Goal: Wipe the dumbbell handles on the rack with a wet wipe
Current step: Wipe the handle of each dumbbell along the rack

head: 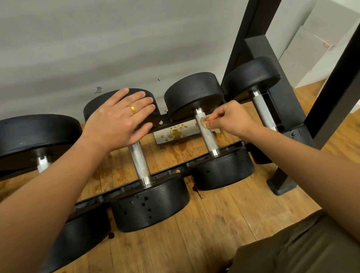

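Note:
Several black dumbbells with knurled steel handles lie across a low black rack (215, 149). My right hand (231, 118) pinches a small, stained wet wipe (206, 121) against the upper part of the third dumbbell's handle (208, 138). My left hand (121, 117), fingers straight and a gold ring on one, rests flat on the far head (98, 104) of the second dumbbell, above its handle (141, 161). Further dumbbells sit at the far left (27, 138) and far right (264, 111).
Rust-coloured stains and a metal plate (174, 134) lie on the wooden floor under the rack. Black frame posts (258, 20) rise at the right. A grey wall stands close behind, and white boxes (319, 43) are stacked at the far right.

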`<state>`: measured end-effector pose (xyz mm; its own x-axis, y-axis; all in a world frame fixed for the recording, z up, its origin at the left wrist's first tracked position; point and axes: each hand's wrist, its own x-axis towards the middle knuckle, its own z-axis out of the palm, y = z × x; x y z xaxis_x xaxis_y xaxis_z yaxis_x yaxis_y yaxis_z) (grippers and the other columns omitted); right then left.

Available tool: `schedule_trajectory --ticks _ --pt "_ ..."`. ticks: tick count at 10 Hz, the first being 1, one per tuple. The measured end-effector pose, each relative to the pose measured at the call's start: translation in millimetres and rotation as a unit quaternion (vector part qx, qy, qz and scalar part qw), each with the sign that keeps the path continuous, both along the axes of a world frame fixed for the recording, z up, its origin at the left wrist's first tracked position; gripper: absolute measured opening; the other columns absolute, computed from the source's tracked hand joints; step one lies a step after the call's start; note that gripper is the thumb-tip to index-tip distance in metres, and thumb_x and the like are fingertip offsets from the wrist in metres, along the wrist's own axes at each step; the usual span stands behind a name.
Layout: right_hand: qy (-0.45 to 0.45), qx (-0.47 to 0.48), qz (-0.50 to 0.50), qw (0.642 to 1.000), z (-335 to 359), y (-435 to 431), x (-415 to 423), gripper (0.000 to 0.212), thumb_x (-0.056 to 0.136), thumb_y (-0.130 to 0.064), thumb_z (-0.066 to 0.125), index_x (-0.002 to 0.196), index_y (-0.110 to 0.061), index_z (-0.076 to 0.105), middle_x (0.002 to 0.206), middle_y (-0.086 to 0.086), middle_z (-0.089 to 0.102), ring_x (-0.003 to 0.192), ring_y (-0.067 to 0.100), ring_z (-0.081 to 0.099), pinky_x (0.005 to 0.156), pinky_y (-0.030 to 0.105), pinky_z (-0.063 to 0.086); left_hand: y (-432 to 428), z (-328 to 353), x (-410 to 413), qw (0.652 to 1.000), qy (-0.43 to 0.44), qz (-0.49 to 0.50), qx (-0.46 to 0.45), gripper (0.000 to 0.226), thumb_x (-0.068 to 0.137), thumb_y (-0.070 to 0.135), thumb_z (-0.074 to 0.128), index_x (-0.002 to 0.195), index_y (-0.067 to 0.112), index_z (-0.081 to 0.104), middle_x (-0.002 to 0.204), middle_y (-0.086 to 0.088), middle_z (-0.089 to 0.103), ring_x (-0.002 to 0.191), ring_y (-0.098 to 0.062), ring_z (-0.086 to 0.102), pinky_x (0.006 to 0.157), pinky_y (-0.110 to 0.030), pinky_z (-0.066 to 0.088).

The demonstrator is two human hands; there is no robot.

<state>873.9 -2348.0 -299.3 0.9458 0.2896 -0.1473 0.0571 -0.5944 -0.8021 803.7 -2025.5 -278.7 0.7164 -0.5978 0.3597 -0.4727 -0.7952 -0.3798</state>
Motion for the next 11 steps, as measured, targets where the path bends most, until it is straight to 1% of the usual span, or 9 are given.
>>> schedule_trajectory --ticks 1,3,5,6,7,8,9,10,11 --pt "0.020 -0.001 -0.002 1.000 1 0 2 0.010 0.078 -0.009 0.084 0.085 -0.012 0.078 0.089 -0.004 0.077 0.092 0.007 0.071 0.092 0.028 0.054 -1 1 -1 1.000 -0.001 0.001 -0.003 0.052 0.108 0.042 0.038 0.140 0.007 0.059 0.143 -0.015 0.060 0.139 -0.032 0.051 0.121 -0.051 0.030" --pt "0.140 -0.115 0.122 0.976 3 -19 -6 0.015 0.076 -0.010 0.084 0.088 -0.006 0.076 0.093 0.002 0.077 0.095 0.015 0.073 0.094 0.038 0.057 0 0 -1 1.000 -0.010 -0.002 -0.002 0.050 0.108 0.041 0.040 0.139 0.007 0.060 0.142 -0.015 0.061 0.138 -0.032 0.052 0.121 -0.050 0.030" --pt "0.045 -0.081 0.070 0.993 6 -13 -10 0.010 0.079 -0.012 0.083 0.086 -0.010 0.077 0.089 -0.003 0.075 0.089 0.008 0.070 0.081 0.023 0.050 -1 0 -1 1.000 -0.005 0.002 -0.003 0.051 0.108 0.041 0.039 0.140 0.007 0.059 0.143 -0.015 0.060 0.139 -0.032 0.051 0.121 -0.050 0.029" --pt "0.077 -0.087 0.082 0.990 6 -15 -9 0.010 0.078 -0.011 0.083 0.086 -0.008 0.077 0.088 -0.002 0.076 0.088 0.009 0.071 0.082 0.026 0.054 0 0 -1 1.000 -0.009 0.000 -0.003 0.050 0.107 0.041 0.040 0.139 0.007 0.060 0.142 -0.015 0.060 0.138 -0.032 0.052 0.121 -0.050 0.030" --pt "0.133 -0.165 0.155 0.965 5 -18 -10 0.015 0.076 -0.010 0.084 0.088 -0.005 0.077 0.082 -0.007 0.076 0.084 0.003 0.070 0.086 0.026 0.051 0 -1 0 1.000 -0.007 0.001 0.000 0.051 0.108 0.041 0.040 0.140 0.007 0.059 0.143 -0.015 0.060 0.139 -0.032 0.051 0.121 -0.051 0.030" --pt "0.117 -0.149 0.153 0.970 6 -17 -11 0.013 0.076 -0.012 0.084 0.087 -0.008 0.078 0.086 -0.005 0.077 0.087 0.005 0.071 0.089 0.028 0.053 0 -2 0 1.000 -0.009 -0.002 0.000 0.050 0.107 0.041 0.041 0.139 0.007 0.059 0.143 -0.015 0.060 0.138 -0.032 0.051 0.121 -0.051 0.030" --pt "0.062 -0.036 0.054 0.996 8 -12 -7 0.014 0.079 -0.012 0.082 0.091 -0.010 0.077 0.088 -0.004 0.077 0.085 0.003 0.071 0.088 0.027 0.056 1 -2 1 1.000 -0.015 -0.004 -0.003 0.049 0.108 0.040 0.042 0.139 0.007 0.060 0.143 -0.015 0.060 0.138 -0.032 0.052 0.121 -0.051 0.031" --pt "-0.033 -0.001 -0.028 0.999 5 -2 3 0.020 0.081 -0.017 0.083 0.099 -0.017 0.077 0.088 -0.006 0.074 0.085 0.006 0.069 0.082 0.023 0.056 1 -2 0 1.000 -0.018 -0.004 -0.002 0.049 0.108 0.040 0.041 0.139 0.007 0.060 0.143 -0.015 0.060 0.138 -0.032 0.052 0.120 -0.051 0.032" --pt "-0.079 -0.010 -0.036 0.996 1 10 7 0.021 0.084 -0.020 0.081 0.104 -0.018 0.077 0.093 -0.008 0.074 0.089 0.005 0.068 0.083 0.022 0.054 1 -2 1 1.000 -0.021 -0.005 -0.003 0.048 0.108 0.040 0.042 0.139 0.007 0.060 0.143 -0.015 0.060 0.137 -0.032 0.053 0.120 -0.051 0.032"
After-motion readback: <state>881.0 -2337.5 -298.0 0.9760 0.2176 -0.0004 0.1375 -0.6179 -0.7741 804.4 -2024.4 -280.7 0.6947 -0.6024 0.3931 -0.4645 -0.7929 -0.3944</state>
